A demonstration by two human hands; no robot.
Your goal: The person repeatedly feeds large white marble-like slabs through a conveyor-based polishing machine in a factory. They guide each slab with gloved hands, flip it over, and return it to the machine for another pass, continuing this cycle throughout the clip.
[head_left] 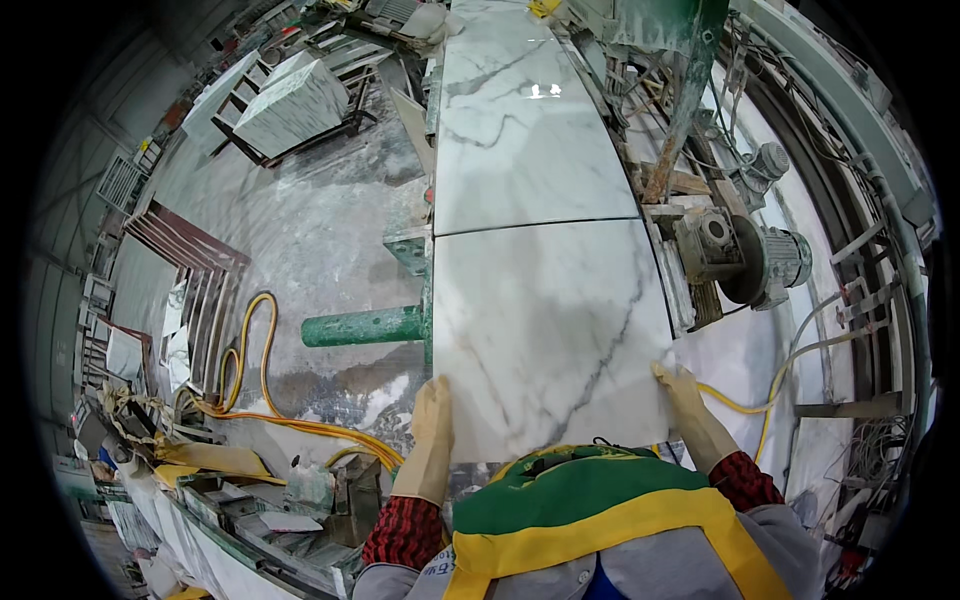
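Near slab: a white marble slab (545,335) with grey veins lies flat on the bench (425,300), its near edge just before the person's apron.
Left hand: the gloved left hand (432,415) presses against the slab's left edge near the near corner, fingers flat along it; the grip is a flat hold on the slab, not a closed fist.
Right hand: the gloved right hand (680,392) holds the slab's right near corner, fingers laid on the top edge.
Far slab: a second veined slab (525,130) lies butted end to end beyond the first, a thin seam between them.
Saw: a motor and round blade guard (745,260) stand just right of the near slab.
Hose: a yellow hose (255,400) loops over the wet floor to the left.
Rack: more slabs (290,105) lean on a frame at the far left.
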